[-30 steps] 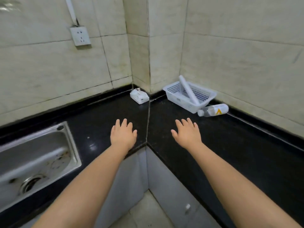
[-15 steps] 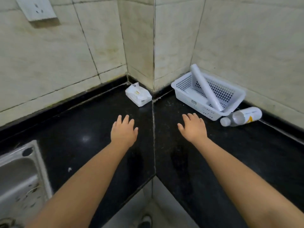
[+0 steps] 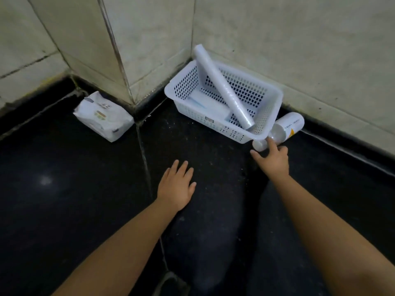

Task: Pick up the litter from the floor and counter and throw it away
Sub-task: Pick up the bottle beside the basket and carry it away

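Note:
A clear plastic bottle [image 3: 287, 128] with a white and yellow label lies on its side on the black counter [image 3: 85, 199], against the right end of a white basket. My right hand [image 3: 272, 159] reaches it with fingers apart, and the fingertips touch the bottle's neck by the cap without closing round it. My left hand [image 3: 177, 186] hovers flat and open over the counter's middle, holding nothing. A white soft tissue pack [image 3: 102, 117] lies at the wall corner to the left.
The white perforated basket [image 3: 269, 97] stands in the back corner with a long white roll [image 3: 224, 88] leaning inside it and a flat packet on its bottom. Tiled walls close in the counter at the back and right. A seam runs down the counter's middle.
The view has moved in closer and to the right, so the sink is out of frame. My right hand has travelled right and forward to the bottle's neck. My left hand stays open.

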The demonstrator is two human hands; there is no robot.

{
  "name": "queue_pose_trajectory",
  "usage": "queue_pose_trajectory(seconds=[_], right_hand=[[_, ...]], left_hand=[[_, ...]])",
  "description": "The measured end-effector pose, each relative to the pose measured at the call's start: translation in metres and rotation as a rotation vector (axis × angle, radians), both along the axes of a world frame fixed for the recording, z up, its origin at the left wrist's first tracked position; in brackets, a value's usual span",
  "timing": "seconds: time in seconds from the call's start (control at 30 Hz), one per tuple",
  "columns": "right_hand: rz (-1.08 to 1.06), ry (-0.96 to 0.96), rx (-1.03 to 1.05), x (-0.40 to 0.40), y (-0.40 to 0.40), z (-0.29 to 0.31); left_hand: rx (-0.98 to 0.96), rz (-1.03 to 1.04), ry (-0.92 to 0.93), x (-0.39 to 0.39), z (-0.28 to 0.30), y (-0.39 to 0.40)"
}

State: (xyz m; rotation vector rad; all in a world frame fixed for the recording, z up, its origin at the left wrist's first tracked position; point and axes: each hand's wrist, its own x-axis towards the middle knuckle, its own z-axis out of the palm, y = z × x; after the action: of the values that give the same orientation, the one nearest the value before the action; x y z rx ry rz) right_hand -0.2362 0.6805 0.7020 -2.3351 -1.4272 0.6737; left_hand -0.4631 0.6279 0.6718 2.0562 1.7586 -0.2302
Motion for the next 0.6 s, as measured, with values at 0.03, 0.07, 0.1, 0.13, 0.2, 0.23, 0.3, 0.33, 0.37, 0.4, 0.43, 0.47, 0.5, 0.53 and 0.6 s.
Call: queue_pose_trajectory(seconds=[0.03, 0.07, 0.1, 0.13, 0.2, 0.23, 0.3, 0.33, 0.37, 0.4, 0.43, 0.47, 0.5, 0.53, 0.6], right_hand=[[-0.014, 0.06, 0.01, -0.001, 0.007, -0.002], [-0.025, 0.111, 0.018, -0.002, 0.013, -0.004], [-0.035, 0.149, 0.026, -0.003, 0.018, -0.005], [-0.046, 0.171, 0.033, -0.004, 0.022, -0.006], [-0.062, 0.178, 0.036, -0.004, 0.025, -0.007], [-0.06, 0.18, 0.035, -0.004, 0.023, -0.008], [-0.057, 0.215, 0.035, -0.003, 0.02, -0.01], [-0.063, 0.237, 0.041, -0.003, 0.02, -0.01], [-0.071, 0.253, 0.047, -0.002, 0.019, -0.01], [-0.085, 0.264, 0.055, -0.002, 0.018, -0.01], [-0.105, 0.272, 0.063, -0.001, 0.016, -0.01], [-0.128, 0.27, 0.072, -0.001, 0.011, -0.009], [-0.153, 0.26, 0.084, 0.0, 0.005, -0.009], [-0.182, 0.248, 0.105, 0.002, -0.001, -0.01], [-0.255, 0.235, 0.157, 0.006, -0.021, -0.009]], left_hand=[[-0.009, -0.005, -0.003, 0.002, -0.004, -0.001], [-0.011, -0.005, -0.003, 0.003, -0.008, -0.003], [-0.009, -0.002, 0.0, 0.004, -0.011, -0.004], [-0.007, 0.0, 0.0, 0.004, -0.012, -0.004], [-0.025, 0.001, 0.0, 0.004, -0.012, -0.004], [-0.031, 0.003, 0.003, 0.004, -0.011, -0.005], [-0.036, 0.002, 0.013, 0.004, -0.01, -0.006], [-0.037, 0.001, 0.014, 0.004, -0.009, -0.006], [-0.038, 0.002, 0.012, 0.004, -0.009, -0.007], [-0.041, 0.004, 0.009, 0.004, -0.009, -0.008], [-0.041, 0.006, 0.006, 0.004, -0.009, -0.008], [-0.04, 0.009, 0.002, 0.004, -0.008, -0.009], [-0.045, 0.012, -0.003, 0.004, -0.009, -0.009], [-0.054, 0.016, -0.008, 0.005, -0.01, -0.01], [-0.053, 0.021, -0.02, 0.005, -0.009, -0.012]])
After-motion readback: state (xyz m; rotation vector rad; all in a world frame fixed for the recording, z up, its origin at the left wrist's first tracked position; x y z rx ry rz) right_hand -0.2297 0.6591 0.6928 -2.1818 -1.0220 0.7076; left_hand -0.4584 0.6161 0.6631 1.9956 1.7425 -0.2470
